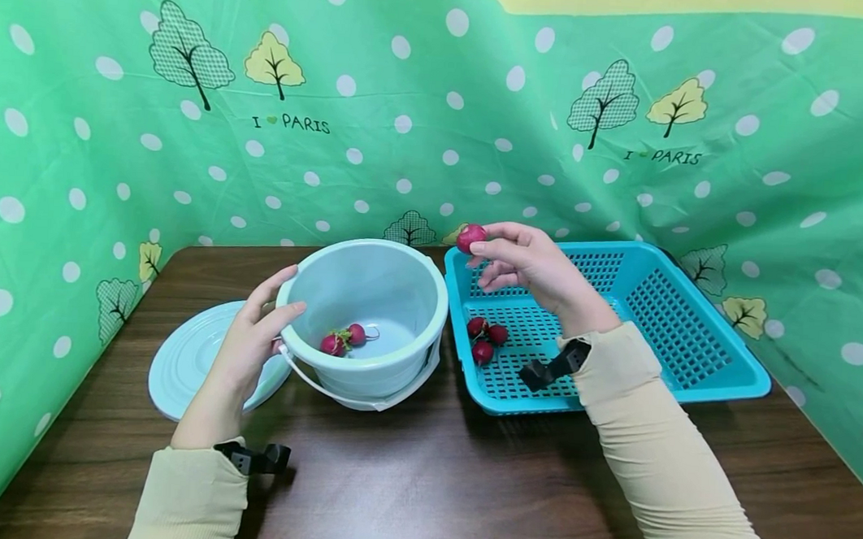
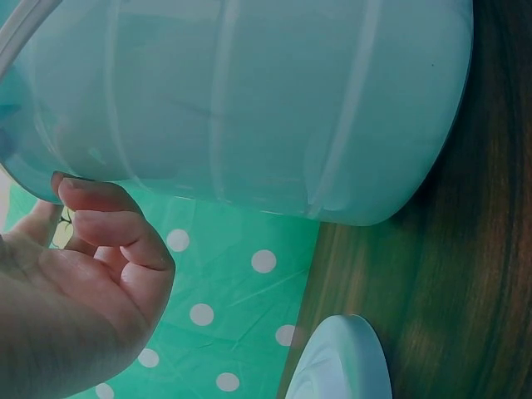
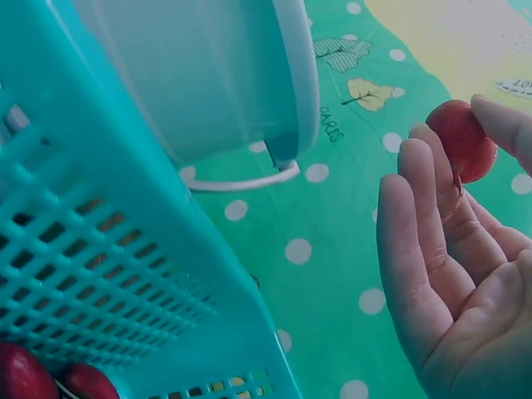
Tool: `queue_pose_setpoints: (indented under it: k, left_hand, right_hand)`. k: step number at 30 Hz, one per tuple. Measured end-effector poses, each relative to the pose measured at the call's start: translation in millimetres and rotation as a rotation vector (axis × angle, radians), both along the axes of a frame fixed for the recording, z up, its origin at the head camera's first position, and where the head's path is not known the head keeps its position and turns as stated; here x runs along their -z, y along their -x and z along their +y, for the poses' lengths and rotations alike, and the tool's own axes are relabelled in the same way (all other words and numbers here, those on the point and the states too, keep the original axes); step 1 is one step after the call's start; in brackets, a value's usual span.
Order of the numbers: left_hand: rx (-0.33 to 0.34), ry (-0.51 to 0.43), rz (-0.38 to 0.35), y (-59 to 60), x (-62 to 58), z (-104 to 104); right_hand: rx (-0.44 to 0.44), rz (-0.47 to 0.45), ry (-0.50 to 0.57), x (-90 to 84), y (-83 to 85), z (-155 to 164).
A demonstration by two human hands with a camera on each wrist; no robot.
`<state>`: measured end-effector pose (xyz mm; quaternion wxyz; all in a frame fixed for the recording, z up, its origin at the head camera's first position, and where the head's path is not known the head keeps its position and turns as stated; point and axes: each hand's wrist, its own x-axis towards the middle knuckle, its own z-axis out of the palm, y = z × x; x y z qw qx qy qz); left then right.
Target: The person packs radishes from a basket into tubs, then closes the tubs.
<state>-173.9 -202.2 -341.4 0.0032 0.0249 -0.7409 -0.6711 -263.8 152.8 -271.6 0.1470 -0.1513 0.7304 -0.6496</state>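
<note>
A light blue bucket [image 1: 367, 372] stands on the table, its rim gripped on the left side by my left hand [image 1: 240, 341], thumb over the edge. In the left wrist view, that hand [image 2: 108, 266] has its fingers bent under the rim. Two radishes [image 1: 333, 345] with bits of green lie on the bucket's floor. My right hand [image 1: 534, 267] pinches a radish [image 1: 471, 238] between thumb and fingers, above the left back edge of a blue basket [image 1: 718, 390]. Three radishes [image 1: 482, 353] lie in the basket's left part.
Left of the bucket, a round light blue lid [image 1: 185, 358] lies on the dark wooden table [image 1: 390, 495]. The bucket's white handle [image 1: 388, 401] hangs down at its front. A green polka-dot cloth [image 1: 380, 128] hangs behind and at the sides.
</note>
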Motion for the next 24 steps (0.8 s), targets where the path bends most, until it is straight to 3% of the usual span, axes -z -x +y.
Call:
queue_pose_setpoints:
  k: [24]
  left_hand:
    - [0.000, 0.013, -0.010, 0.1, 0.1, -1.2]
  right_hand:
    - [-0.088, 0.000, 0.005, -2.2, -10.1, -38.8]
